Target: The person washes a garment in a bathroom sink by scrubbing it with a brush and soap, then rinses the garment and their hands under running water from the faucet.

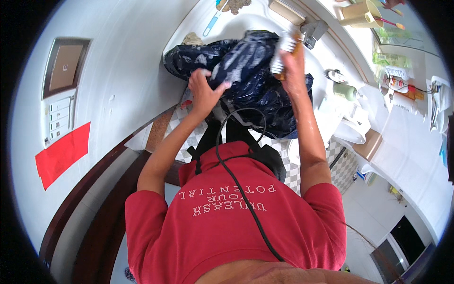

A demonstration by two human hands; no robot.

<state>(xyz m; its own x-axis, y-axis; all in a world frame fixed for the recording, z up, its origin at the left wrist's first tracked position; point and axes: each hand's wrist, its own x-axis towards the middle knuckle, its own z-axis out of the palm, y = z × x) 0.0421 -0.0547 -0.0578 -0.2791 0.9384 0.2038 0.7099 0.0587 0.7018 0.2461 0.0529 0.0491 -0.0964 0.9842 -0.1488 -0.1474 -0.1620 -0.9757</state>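
A dark blue, shiny, wet garment (pixel 246 66), perhaps a jacket, is bunched over the near edge of a white sink (pixel 250 22), with white suds streaked across it. Its lower part hangs down in front of me. My right hand (pixel 294 71) is closed around a scrubbing brush (pixel 283 54) with white bristles and an orange-brown back, held over the garment's right side; motion blurs the brush a little. On the garment's left part rests my left hand (pixel 205 92), thumb and fingers spread, with suds on the fingertips.
A grey faucet (pixel 314 33) stands behind the sink's right side. A blue-handled brush (pixel 213 22) and another brush (pixel 287 11) lie at the back. To the right are a green bottle (pixel 345 92) and a yellow cup (pixel 362 14). A black cable (pixel 236 182) hangs over my shirt.
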